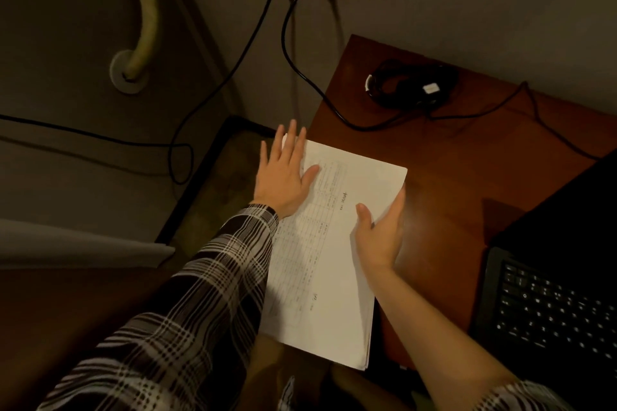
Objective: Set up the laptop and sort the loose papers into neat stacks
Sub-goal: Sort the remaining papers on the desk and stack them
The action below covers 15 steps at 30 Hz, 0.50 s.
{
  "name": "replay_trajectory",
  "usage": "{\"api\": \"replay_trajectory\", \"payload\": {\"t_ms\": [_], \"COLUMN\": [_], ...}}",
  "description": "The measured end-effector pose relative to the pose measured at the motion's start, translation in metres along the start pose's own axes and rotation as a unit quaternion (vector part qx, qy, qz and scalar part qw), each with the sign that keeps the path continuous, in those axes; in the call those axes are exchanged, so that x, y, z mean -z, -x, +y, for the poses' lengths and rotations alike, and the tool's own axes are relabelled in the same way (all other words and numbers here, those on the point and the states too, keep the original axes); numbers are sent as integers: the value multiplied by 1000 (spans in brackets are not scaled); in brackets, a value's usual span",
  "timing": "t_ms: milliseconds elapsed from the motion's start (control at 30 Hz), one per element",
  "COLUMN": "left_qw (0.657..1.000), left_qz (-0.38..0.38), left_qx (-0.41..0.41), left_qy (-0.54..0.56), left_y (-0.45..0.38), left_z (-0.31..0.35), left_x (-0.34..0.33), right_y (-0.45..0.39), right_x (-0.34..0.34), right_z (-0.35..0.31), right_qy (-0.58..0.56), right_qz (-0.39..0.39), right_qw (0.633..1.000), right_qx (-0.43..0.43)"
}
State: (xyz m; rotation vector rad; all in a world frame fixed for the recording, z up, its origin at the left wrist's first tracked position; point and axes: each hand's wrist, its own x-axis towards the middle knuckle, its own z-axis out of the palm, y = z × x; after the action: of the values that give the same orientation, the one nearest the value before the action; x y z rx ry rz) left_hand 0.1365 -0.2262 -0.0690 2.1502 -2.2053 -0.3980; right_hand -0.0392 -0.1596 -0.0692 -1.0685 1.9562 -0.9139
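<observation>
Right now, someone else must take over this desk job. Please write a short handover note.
Left hand: flat, fingers straight, pressing the paper stack at its left edge.
Right hand: open, squaring the stack's right edge.
The stack lies at the wooden desk's left edge. The laptop stands open on the right.
Done: one stack gathered.
Left: finish aligning it.

Paper stack (334,243) lies on wooden desk (450,150), overhanging its 9 o'clock edge. Left hand (283,177) presses flat on the stack's left edge; right hand (380,233), fingers straight, touches its right edge. Open laptop (551,294) at 4 o'clock.
</observation>
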Motion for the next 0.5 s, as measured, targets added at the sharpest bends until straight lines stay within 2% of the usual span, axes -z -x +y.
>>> {"api": "replay_trajectory", "payload": {"t_ms": [200, 300, 433, 500], "left_qw": [1000, 998, 992, 993], "left_qz": [-21, -30, -34, -23], "left_qx": [-7, 0, 8, 3], "left_qy": [-16, -60, -124, -118], "left_y": [-10, -3, 17, 28], "left_z": [2, 4, 10, 19], "left_x": [3, 8, 37, 58], "right_y": [-3, 0, -2, -1], "right_x": [-2, 1, 17, 32], "right_z": [1, -4, -27, -45], "right_qy": [-18, -10, 35, 46], "right_qz": [9, -6, -50, -68], "right_qw": [1000, 1000, 998, 996], "right_qx": [15, 14, -25, -45]}}
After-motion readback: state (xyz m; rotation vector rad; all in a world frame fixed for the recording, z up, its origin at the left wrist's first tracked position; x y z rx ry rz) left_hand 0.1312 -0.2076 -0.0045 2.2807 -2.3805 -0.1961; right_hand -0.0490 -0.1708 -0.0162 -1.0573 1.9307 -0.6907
